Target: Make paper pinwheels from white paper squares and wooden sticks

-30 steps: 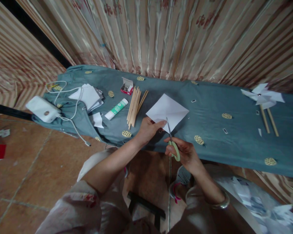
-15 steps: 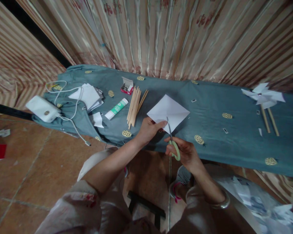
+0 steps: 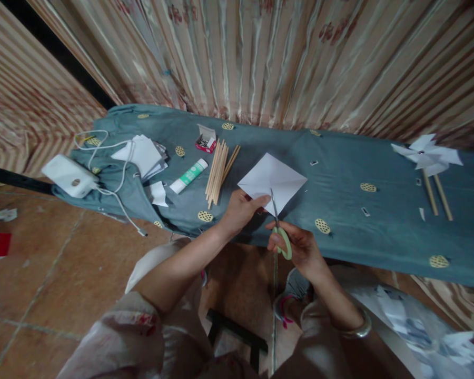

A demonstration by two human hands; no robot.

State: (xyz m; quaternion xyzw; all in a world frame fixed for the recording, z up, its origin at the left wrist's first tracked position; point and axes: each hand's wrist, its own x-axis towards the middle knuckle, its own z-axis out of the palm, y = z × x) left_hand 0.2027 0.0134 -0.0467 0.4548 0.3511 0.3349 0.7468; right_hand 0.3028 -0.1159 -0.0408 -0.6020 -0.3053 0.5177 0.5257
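A white square of paper point(image 3: 274, 171), turned like a diamond with faint creases, is held over the near edge of the cloth. My left hand point(image 3: 243, 209) pinches its near left side, thumb on top. My right hand point(image 3: 294, 243) grips green-handled scissors point(image 3: 285, 245). Their blades lie at the paper's near corner and point toward its middle. Left of the paper lies a bundle of wooden sticks point(image 3: 217, 171). Beside the sticks is a white and green glue stick point(image 3: 188, 176), with an open red box of small metal pins point(image 3: 205, 139) behind it.
A stack of white paper point(image 3: 144, 155), a paper scrap point(image 3: 158, 193) and a white power bank point(image 3: 69, 176) with cables lie at the left of the blue cloth point(image 3: 339, 158). A paper pinwheel point(image 3: 428, 153) and two sticks rest at the right. A pleated curtain point(image 3: 237, 58) hangs behind.
Almost nothing differs. Both hands, the paper and the scissors keep nearly the same place, with only a very slight shift of the view.
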